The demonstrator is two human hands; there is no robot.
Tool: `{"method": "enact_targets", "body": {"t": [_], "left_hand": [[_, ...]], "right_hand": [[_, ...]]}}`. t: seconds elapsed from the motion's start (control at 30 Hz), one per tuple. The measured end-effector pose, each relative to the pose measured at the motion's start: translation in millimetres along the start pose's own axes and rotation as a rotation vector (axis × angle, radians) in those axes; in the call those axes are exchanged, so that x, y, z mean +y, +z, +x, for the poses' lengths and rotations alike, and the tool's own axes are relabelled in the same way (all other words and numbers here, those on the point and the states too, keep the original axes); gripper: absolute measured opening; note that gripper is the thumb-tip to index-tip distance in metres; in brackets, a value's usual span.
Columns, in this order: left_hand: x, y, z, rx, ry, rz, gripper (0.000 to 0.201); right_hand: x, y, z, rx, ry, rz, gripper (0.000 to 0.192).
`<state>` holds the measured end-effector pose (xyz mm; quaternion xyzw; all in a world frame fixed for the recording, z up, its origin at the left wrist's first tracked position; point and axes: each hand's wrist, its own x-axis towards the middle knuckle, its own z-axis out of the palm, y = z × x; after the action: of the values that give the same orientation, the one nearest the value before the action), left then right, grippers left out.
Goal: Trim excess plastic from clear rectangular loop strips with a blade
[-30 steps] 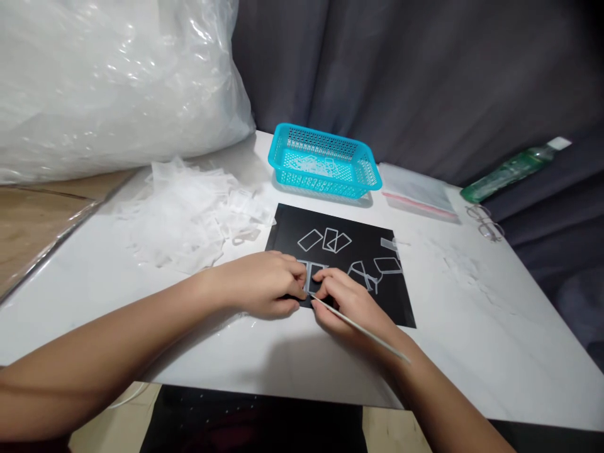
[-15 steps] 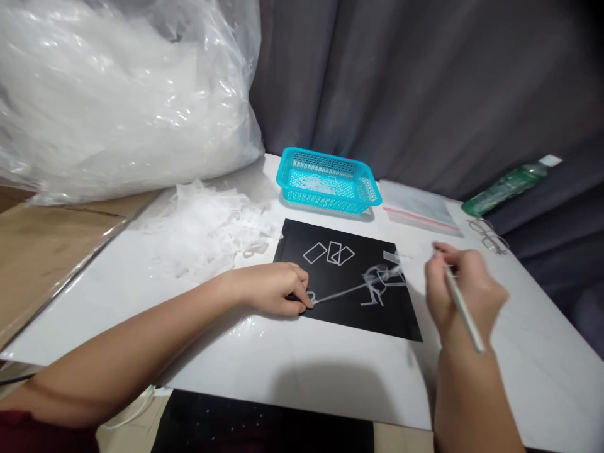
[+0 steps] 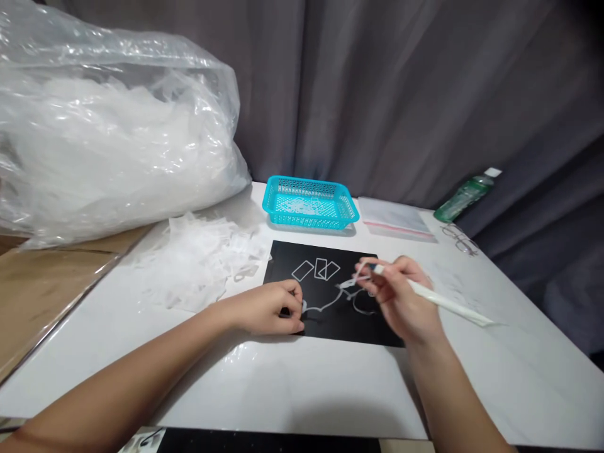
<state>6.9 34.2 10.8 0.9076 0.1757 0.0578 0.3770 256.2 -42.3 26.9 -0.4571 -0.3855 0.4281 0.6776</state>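
Observation:
My left hand (image 3: 276,308) rests at the left edge of the black sheet (image 3: 340,332), its fingers pinched at one end of a thin whitish strip (image 3: 325,307). The strip runs rightward across the sheet into a loose tangle of thin pieces. Over the sheet's right side, my right hand (image 3: 410,299) is closed around a slim white pen-like tool (image 3: 453,305) that points back to the right. Its fingertips are at a pale looped piece (image 3: 361,274), partly blurred. Near the sheet's top lie three small white rectangular outlines (image 3: 302,270), two of them overlapping.
A heap of translucent white pieces (image 3: 202,258) lies left of the sheet. Behind stand a blue basket (image 3: 311,221) with small pieces inside and a big stuffed plastic bag (image 3: 117,145). Toward the right are zip bags (image 3: 396,220), glasses (image 3: 457,239) and a green bottle (image 3: 467,196).
My right hand has moved left from beside the sheet to over it, carrying the pen-like tool. The strip has gone from straight to slack and curved. The view has shifted.

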Motion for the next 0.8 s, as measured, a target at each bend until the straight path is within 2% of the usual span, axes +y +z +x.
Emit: {"method": "enact_targets", "body": {"t": [0.07,0.13,0.17,0.2,0.3,0.4,0.53,0.6,0.73,0.8], "left_hand": [[4,4.4,2,0.08,-0.068,-0.033,0.032],[5,10.9,4,0.14,-0.103,-0.075,0.053],[4,14.3,6,0.16,-0.104,-0.098,0.058],[3,17.3,7,0.167,-0.093,-0.116,0.055],[-1,22.2,11,0.138,-0.036,-0.15,0.027],[-2,21.3,13,0.117,-0.05,-0.171,0.036],[-1,22.1,12,0.138,-0.12,-0.217,0.028],[0,25.4,13,0.149,-0.071,-0.193,0.039],[0,31.3,17,0.165,-0.015,-0.164,0.025],[0,30.7,18,0.15,-0.028,-0.194,0.027]], "right_hand": [[6,18,-11,-0.097,0.131,0.072,0.031],[13,31,-20,-0.136,0.214,0.12,0.03],[17,35,-23,-0.148,0.244,0.142,0.03],[20,38,-25,-0.158,0.267,0.162,0.03],[24,38,-27,-0.162,0.298,0.197,0.03],[21,32,-23,-0.146,0.292,0.194,0.028],[18,32,-22,-0.084,0.25,0.212,0.028],[20,38,-26,-0.077,0.249,0.238,0.027],[28,48,-34,-0.116,0.29,0.277,0.029],[30,47,-33,-0.114,0.287,0.255,0.03]]}}
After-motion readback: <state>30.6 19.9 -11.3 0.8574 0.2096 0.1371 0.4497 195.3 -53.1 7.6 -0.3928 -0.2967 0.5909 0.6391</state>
